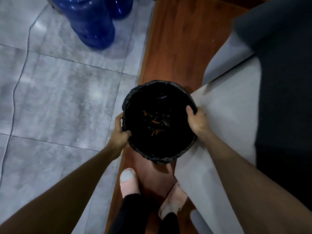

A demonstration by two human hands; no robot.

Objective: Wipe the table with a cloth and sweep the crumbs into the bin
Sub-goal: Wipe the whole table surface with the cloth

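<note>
— Bin (pixel 133 102), where does it sit?
— Low in the middle of the view, a round bin lined with a black bag, its mouth facing up. It stands on a reddish-brown wooden strip (pixel 177 48), between the grey tiled floor (pixel 67 92) on one side and a pale grey sheet (pixel 224 115) on the other.
— What else is large around it?
— A dark panel (pixel 283 81) fills the right edge, and two blue water jugs (pixel 92 19) stand on the tiles at the top, well apart from the bin.
— How are the arms posed?
— Both bare forearms reach forward and down from the lower corners, converging on the rim.
— And the hands?
— The left hand (pixel 119 132) clasps the near-left rim, thumb hooked inside, fingers curled on the outside. The right hand (pixel 196 120) grips the right rim the same way, thumb over the edge.
— Anything in the bin?
— Small orange scraps (pixel 154 122) lie scattered at the bottom.
— Below the bin?
— Two feet in pale pink socks (pixel 129 181) on the wooden strip, under black trouser legs.
</note>
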